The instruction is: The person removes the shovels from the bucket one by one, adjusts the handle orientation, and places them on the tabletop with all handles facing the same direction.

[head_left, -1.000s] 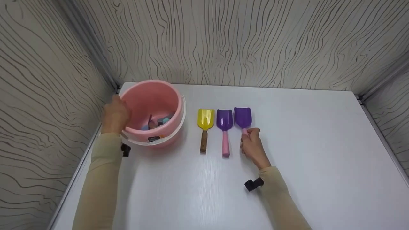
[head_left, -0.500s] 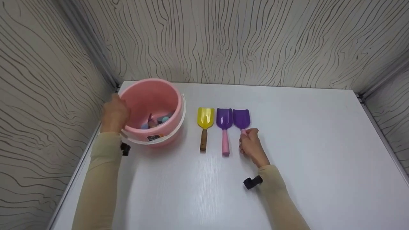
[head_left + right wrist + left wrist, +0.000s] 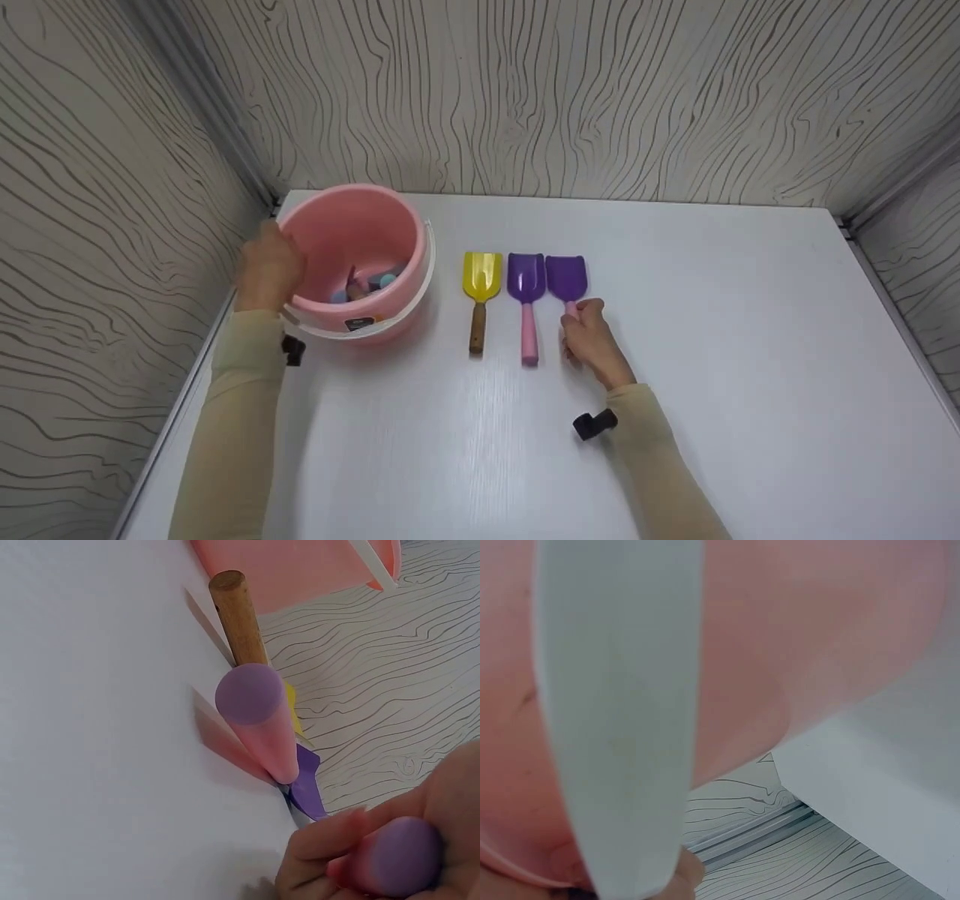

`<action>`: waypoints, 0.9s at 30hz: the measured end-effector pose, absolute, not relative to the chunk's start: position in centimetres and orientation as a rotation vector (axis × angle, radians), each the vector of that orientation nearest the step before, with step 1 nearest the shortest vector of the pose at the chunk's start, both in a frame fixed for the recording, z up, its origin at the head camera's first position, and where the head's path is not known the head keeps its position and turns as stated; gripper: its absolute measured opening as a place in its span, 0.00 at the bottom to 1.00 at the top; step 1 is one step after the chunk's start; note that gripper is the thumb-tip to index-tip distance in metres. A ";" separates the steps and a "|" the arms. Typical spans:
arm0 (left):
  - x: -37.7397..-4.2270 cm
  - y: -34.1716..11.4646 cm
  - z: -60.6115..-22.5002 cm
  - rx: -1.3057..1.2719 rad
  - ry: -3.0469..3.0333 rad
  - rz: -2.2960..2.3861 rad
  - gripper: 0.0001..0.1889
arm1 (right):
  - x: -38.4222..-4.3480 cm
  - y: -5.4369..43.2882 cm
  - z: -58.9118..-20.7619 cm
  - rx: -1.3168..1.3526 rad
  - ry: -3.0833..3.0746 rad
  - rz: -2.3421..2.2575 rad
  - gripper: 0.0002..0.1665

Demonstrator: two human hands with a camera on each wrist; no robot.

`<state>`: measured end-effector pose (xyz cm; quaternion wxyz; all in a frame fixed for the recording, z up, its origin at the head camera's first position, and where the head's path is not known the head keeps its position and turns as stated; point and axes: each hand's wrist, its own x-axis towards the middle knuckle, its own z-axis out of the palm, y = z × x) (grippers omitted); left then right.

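Note:
My left hand (image 3: 268,268) grips the left rim of a pink bucket (image 3: 360,240), which has a white handle (image 3: 622,705) hanging down its front. Several small items, one with a light blue end (image 3: 387,280), lie at the bucket's bottom. My right hand (image 3: 594,341) holds the pink handle of a purple toy shovel (image 3: 567,277), its fingers curled round the grip in the right wrist view. Just left of it lies a second purple shovel (image 3: 526,277) with a pink handle (image 3: 259,720). Beside that one is a yellow shovel (image 3: 481,276) with a brown handle (image 3: 238,619). All three blades point away from me.
The white table (image 3: 420,450) ends at a wood-patterned wall (image 3: 525,97) behind and similar panels at both sides. The bucket stands near the back left corner. Black wrist cameras (image 3: 594,424) sit on both sleeves.
The held purple shovel has shifted slightly left, its blade coming down into line with the other two. The left hand stays on the bucket rim. The view has tilted a little.

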<state>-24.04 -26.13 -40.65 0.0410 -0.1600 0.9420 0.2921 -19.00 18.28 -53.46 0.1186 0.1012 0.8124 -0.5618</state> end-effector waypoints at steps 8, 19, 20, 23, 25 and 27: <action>-24.3 -25.9 -40.5 -0.501 2.892 0.820 0.26 | -18.6 18.7 -52.8 0.119 2.611 -1.292 0.30; -24.1 -26.4 -40.4 -0.504 2.853 0.846 0.26 | -18.3 18.6 -52.4 0.103 2.724 -0.986 0.38; -24.1 -26.4 -40.4 -0.506 2.853 0.857 0.26 | -18.3 18.6 -52.4 0.111 2.726 -0.976 0.38; -24.2 -26.2 -40.4 -0.501 2.857 0.884 0.26 | -18.3 18.7 -52.3 0.129 2.721 -0.951 0.38; -24.2 -26.1 -40.5 -0.500 2.862 0.894 0.26 | -18.3 18.7 -52.3 0.139 2.718 -0.939 0.38; -24.1 -26.0 -40.5 -0.499 2.868 0.887 0.26 | -18.3 18.8 -52.3 0.137 2.715 -0.932 0.39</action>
